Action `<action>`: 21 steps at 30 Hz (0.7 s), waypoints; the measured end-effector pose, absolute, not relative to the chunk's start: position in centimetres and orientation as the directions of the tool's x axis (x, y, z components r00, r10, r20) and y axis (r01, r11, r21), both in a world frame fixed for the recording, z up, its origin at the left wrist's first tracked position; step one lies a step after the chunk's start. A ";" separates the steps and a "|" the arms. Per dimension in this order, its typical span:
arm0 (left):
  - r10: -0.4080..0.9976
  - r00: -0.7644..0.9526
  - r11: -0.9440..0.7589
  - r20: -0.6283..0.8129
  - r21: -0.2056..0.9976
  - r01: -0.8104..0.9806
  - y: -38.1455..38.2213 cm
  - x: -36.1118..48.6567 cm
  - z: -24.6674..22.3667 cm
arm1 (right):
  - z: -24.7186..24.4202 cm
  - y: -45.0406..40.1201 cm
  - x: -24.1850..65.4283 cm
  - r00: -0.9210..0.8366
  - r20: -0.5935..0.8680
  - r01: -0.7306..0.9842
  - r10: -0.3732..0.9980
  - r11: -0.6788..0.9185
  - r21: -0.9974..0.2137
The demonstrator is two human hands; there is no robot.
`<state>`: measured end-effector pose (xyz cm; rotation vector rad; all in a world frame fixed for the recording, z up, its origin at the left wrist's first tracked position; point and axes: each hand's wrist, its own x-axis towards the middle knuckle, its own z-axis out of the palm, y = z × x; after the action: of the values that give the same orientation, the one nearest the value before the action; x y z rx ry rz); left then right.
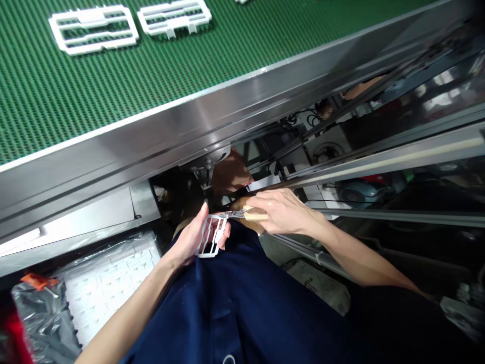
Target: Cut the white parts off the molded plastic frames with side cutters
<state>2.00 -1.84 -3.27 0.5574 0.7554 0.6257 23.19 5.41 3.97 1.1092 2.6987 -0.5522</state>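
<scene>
My left hand (197, 237) is shut on a white moulded plastic frame (212, 236), its fingers curled around the frame's edge in front of my dark blue work shirt (235, 308). My right hand (282, 211) grips a small cutting tool with a pale wooden handle (256, 216). The tool's metal blades (232, 214) reach the top corner of the white frame and seem to touch it. Whether they bite into the plastic is too small to tell.
A green mesh conveyor belt (113, 86) with a stainless steel side rail (159, 136) runs above my hands, carrying several white plastic frames (93, 29). Plastic-wrapped white sheets (109, 288) lie at lower left. Machine framing and cables (322, 136) fill the right.
</scene>
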 end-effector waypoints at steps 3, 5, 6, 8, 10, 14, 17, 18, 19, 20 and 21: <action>0.697 0.555 0.701 -0.455 0.596 -0.391 -1.9 2.1 -3.4 | 3.7 5.4 23.2 -0.685 -0.289 0.724 0.669 0.580 -0.374; 0.718 0.531 0.694 -0.450 0.522 -0.496 -1.7 2.1 -3.4 | 3.2 5.4 23.2 -0.639 -0.282 0.735 0.716 0.460 -0.498; 0.729 0.520 0.684 -0.445 0.477 -0.551 -1.5 2.1 -3.4 | 2.9 5.3 23.1 -0.606 -0.275 0.733 0.746 0.389 -0.558; 0.740 0.504 0.665 -0.445 0.378 -0.644 -1.1 2.0 -3.3 | 2.1 5.0 22.9 -0.532 -0.258 0.698 0.806 0.245 -0.673; 0.745 0.480 0.638 -0.464 0.285 -0.715 -0.6 1.9 -3.2 | 1.2 4.4 22.3 -0.474 -0.271 0.605 0.838 0.086 -0.791; 0.781 0.393 0.547 -0.485 0.230 -0.805 0.1 1.8 -3.3 | -0.7 2.2 20.5 -0.468 -0.386 0.287 0.795 -0.276 -0.917; 0.805 0.362 0.508 -0.471 0.229 -0.831 0.3 1.8 -3.3 | -1.7 0.7 19.1 -0.466 -0.374 0.128 0.802 -0.357 -0.925; 0.807 0.358 0.502 -0.469 0.228 -0.834 0.3 1.8 -3.2 | -1.8 0.4 18.8 -0.456 -0.358 0.096 0.814 -0.355 -0.930; 0.810 0.354 0.496 -0.467 0.225 -0.839 0.3 1.8 -3.2 | -1.9 0.2 18.5 -0.446 -0.344 0.071 0.826 -0.351 -0.934; 0.813 0.348 0.489 -0.467 0.222 -0.844 0.4 1.8 -3.1 | -2.0 0.1 18.4 -0.435 -0.332 0.049 0.837 -0.346 -0.937; 0.816 0.344 0.483 -0.464 0.220 -0.848 0.4 1.8 -3.0 | -2.0 0.0 18.3 -0.427 -0.322 0.035 0.845 -0.340 -0.940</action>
<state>1.84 0.38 -2.96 -0.0640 0.5641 1.0813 18.27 0.04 -1.97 1.7478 1.9288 -2.6868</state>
